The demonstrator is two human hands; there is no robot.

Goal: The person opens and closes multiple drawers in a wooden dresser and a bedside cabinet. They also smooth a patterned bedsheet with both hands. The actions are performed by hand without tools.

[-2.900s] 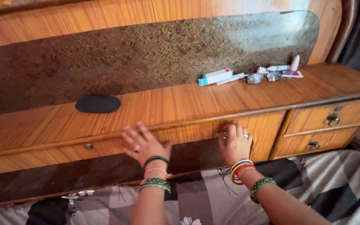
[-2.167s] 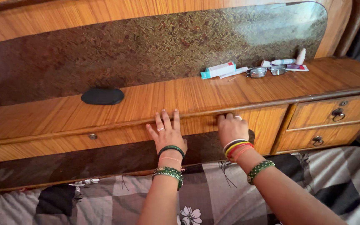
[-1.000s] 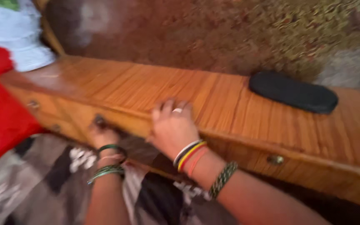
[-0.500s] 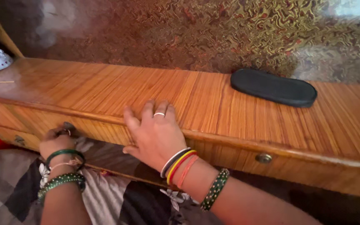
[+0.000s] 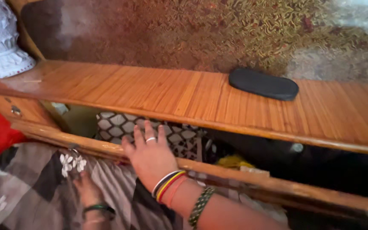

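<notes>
Long wooden drop-front flap (image 5: 218, 170) now swung down, was shut half-second before; patterned cloth (image 5: 179, 138) behind flap exposed. Right hand (image 5: 150, 155) flat, fingers spread, on flap edge. Left hand (image 5: 88, 191) below flap, open, empty.

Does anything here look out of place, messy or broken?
Nothing looks broken or spilled. The long front panel is tipped open under the right hand, showing a crowded compartment: patterned black-and-white fabric and something yellow, loosely packed. The black oval case lies flat on the shelf.
</notes>
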